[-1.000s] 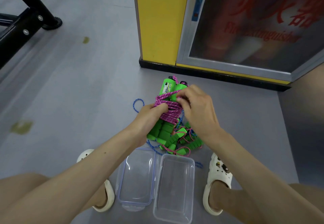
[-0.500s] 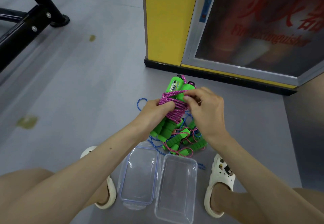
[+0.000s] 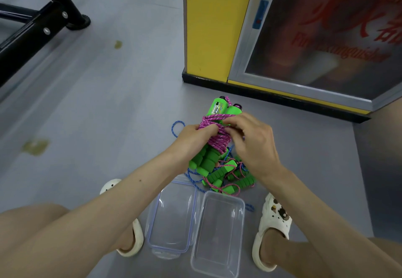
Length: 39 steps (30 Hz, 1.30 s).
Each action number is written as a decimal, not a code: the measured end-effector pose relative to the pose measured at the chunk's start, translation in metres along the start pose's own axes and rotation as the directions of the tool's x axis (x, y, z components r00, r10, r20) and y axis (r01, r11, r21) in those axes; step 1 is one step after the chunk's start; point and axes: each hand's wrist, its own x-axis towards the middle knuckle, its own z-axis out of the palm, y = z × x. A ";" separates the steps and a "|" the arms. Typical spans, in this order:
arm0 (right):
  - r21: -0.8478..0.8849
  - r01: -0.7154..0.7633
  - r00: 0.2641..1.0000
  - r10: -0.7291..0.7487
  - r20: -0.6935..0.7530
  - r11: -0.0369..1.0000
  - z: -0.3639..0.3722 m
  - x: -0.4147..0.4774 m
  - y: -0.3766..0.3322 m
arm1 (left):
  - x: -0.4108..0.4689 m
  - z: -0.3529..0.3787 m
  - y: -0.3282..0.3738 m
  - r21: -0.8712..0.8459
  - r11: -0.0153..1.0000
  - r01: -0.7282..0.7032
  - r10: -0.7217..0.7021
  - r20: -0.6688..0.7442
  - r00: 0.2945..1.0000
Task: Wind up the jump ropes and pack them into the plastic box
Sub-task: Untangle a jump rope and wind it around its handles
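Plastic box (image 3: pixel 217 234) stands open, lid (image 3: pixel 171 216) just beside its left side. Just beyond the box lies a tangle of jump ropes (image 3: pixel 230 179). Farther beyond, the left hand (image 3: pixel 191 138) grips a wound pink rope (image 3: pixel 217 142) whose cord the right hand (image 3: pixel 252 145) pinches.

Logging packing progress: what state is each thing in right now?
Pink jump rope: wound round its green handles, held in both hands.
Left hand: grips the bundle.
Right hand: pinches the pink cord.
Other jump ropes: tangled loose on the floor.
Plastic box: open, empty.
Lid: off, lying beside the box.
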 end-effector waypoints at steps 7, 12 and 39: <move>0.073 -0.064 0.997 0.061 0.039 0.995 0.002 -0.001 -0.003 | 0.005 -0.007 0.002 0.048 0.999 -0.013 0.013 0.014 1.000; 0.071 -0.102 0.989 0.094 0.115 0.992 0.001 0.001 -0.004 | 0.007 -0.010 0.000 0.114 0.993 -0.015 0.011 0.032 0.999; -0.178 -0.248 0.949 0.276 0.152 0.952 0.004 0.000 0.000 | 0.009 -0.014 0.002 0.255 0.966 0.041 -0.072 0.115 0.991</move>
